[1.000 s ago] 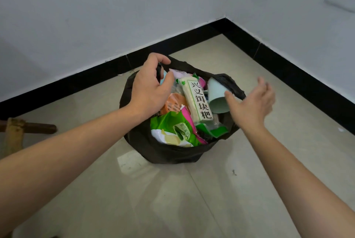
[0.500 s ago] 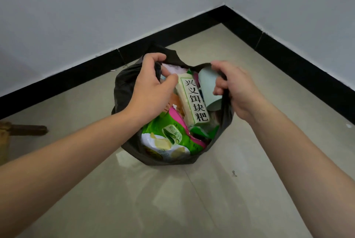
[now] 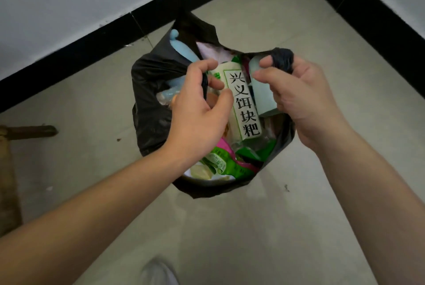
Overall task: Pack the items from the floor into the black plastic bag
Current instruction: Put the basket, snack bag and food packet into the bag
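I'm gripping the black plastic bag [image 3: 151, 105] with both hands — it's sitting on the tiled floor [image 3: 230, 227] near the room corner, mouth open toward me. My left hand [image 3: 197, 112] is clenching the rim at the bag's 9 o'clock side, black film pinched between thumb and fingers [image 3: 204, 66]. My right hand [image 3: 299, 91] is clamping a bunched wad of the rim at about 2 o'clock, fingers curled tight around it.

Contents are showing between my hands: a white packet with black Chinese characters [image 3: 241, 101] running from 12 to 6 o'clock in the middle, a pale teal cup [image 3: 262, 94] just beside it at 3 o'clock and touching my right thumb, a light blue piece [image 3: 181, 50] poking out at 11 o'clock, green snack packets [image 3: 220, 165] at 6 o'clock. Pink packaging is wedged in among them — can't tell what it is.

Black baseboard [image 3: 92, 55] is running behind the bag at 12 o'clock. A wooden piece [image 3: 30, 132] is lying well apart at 9 o'clock. A blurred pale shoe tip [image 3: 158, 271] is sitting at 6 o'clock, at the frame's bottom edge.
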Demonstrator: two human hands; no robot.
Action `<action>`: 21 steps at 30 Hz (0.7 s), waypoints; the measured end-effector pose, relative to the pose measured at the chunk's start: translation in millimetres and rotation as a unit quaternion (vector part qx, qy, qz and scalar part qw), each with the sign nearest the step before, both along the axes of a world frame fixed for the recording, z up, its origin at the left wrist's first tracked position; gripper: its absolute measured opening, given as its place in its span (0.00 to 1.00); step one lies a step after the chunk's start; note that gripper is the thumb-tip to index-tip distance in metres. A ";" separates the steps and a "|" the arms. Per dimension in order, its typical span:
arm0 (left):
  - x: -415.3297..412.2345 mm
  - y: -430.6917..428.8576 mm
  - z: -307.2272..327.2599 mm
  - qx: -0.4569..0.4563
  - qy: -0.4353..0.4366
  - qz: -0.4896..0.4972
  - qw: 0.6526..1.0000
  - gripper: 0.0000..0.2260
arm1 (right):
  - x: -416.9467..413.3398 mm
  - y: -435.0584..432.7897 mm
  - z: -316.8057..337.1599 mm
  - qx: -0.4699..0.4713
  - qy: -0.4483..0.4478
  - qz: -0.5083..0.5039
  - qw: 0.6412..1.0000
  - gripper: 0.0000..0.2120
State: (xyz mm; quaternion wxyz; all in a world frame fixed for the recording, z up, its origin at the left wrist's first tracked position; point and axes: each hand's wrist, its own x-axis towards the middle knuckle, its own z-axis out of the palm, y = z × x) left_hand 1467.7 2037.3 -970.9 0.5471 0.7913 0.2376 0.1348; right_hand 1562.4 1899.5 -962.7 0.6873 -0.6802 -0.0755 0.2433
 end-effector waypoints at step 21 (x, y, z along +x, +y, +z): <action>-80.9 6.6 217.2 -0.109 0.141 0.157 0.971 0.12 | -49.1 -19.2 191.2 -0.208 0.055 0.113 0.970 0.16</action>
